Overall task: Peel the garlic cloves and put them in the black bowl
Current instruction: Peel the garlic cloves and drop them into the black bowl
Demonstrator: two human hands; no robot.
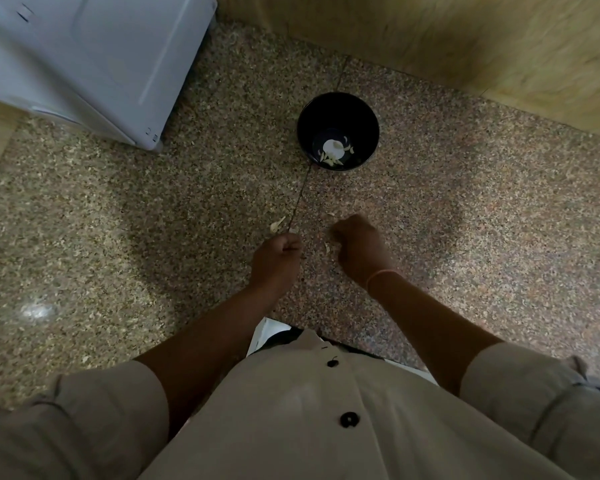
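Peeling garlic over the desk [465, 220], bowl [336, 114] well ahead of the hands.

To do this step well, I would split the skin at the root end with a thumbnail, strip it off in one piece, and carry only the bare clove forward to the bowl, leaving skins on the desk. The left hand [278, 254] and right hand [357, 242] hover apart, low over the stone, each curled into a loose fist with the thumb against the forefinger. Whether either encloses a clove I cannot tell, since the fingers hide it. A scrap of skin [277, 225] lies just beyond the left hand. Pale cloves [334, 148] already sit in the bottom of the bowl.
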